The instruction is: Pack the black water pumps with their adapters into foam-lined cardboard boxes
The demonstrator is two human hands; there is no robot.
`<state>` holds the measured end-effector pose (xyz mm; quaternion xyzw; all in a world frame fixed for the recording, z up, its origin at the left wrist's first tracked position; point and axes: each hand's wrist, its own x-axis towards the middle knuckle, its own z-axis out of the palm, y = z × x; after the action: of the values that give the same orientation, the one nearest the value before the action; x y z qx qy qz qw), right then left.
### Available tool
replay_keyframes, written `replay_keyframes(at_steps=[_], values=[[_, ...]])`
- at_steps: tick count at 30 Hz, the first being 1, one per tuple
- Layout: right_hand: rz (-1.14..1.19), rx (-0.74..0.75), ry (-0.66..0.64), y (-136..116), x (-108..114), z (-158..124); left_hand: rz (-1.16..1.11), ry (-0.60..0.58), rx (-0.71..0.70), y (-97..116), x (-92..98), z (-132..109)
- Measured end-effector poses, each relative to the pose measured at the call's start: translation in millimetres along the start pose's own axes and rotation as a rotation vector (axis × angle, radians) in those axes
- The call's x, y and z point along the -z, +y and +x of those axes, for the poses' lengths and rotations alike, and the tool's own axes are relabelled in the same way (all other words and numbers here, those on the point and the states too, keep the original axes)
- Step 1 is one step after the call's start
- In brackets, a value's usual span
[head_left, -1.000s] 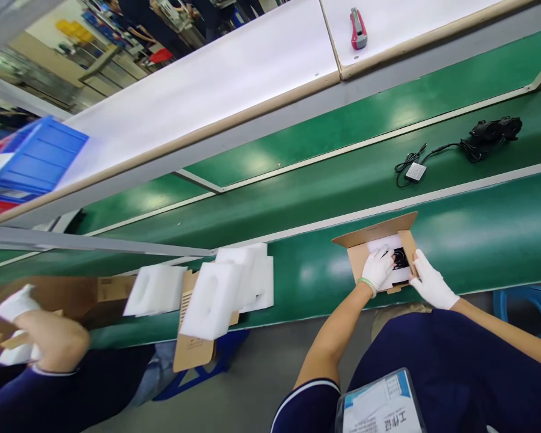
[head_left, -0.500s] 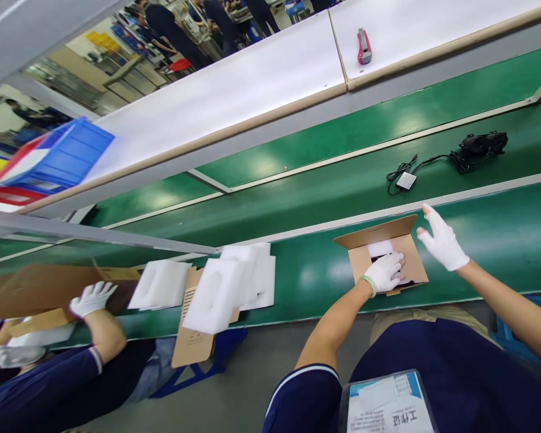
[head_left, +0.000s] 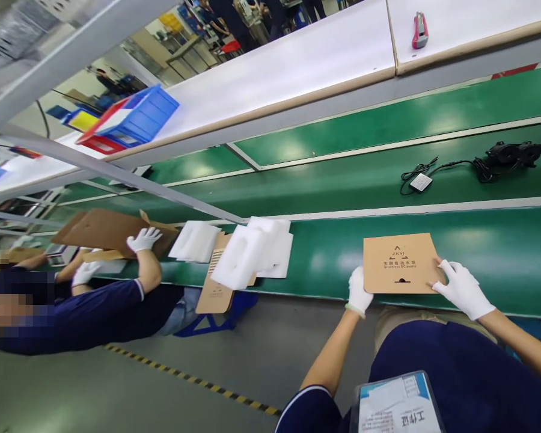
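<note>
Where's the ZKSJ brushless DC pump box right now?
In the head view, the ZKSJ box is right of centre over the near green belt, between the left hand and the right hand.

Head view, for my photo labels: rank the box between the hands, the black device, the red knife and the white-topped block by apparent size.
1. Box
2. Black device
3. Red knife and white-topped block: too alike to rank

"What's on the near green bench [head_left: 324, 255]?"

"From my screen: the printed carton [head_left: 401, 270], white foam [head_left: 192, 242], flat cardboard [head_left: 213, 287]."

"And the white shelf [head_left: 279, 66]?"

"I see a red cutter [head_left: 419, 33] and blue bin [head_left: 151, 114]."
</note>
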<state>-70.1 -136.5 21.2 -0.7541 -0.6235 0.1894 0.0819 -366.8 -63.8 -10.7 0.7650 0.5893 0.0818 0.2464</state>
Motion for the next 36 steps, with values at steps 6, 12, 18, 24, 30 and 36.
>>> replay_keyframes(at_steps=[6,12,18,24,30,36], values=[[0.211,0.139,-0.141,8.2,0.6,9.1,-0.736,-0.116,0.021,-25.1,18.6,-19.7],[0.078,0.340,0.019,21.9,0.6,22.0,-0.523,-0.034,-0.208,-24.5,29.0,0.3],[-0.265,0.538,0.174,33.6,-1.0,29.3,-0.019,0.105,-0.442,-35.6,18.7,6.6],[-0.387,0.701,0.317,40.3,0.6,26.8,0.212,0.165,-0.422,-40.4,-15.2,-6.5],[-0.345,0.909,0.269,48.1,-13.0,33.5,0.249,0.296,-0.404,-42.0,-27.5,-12.6],[-0.283,1.018,0.233,56.4,-20.5,42.2,0.064,0.326,-0.523,-51.4,-27.4,-2.5]])
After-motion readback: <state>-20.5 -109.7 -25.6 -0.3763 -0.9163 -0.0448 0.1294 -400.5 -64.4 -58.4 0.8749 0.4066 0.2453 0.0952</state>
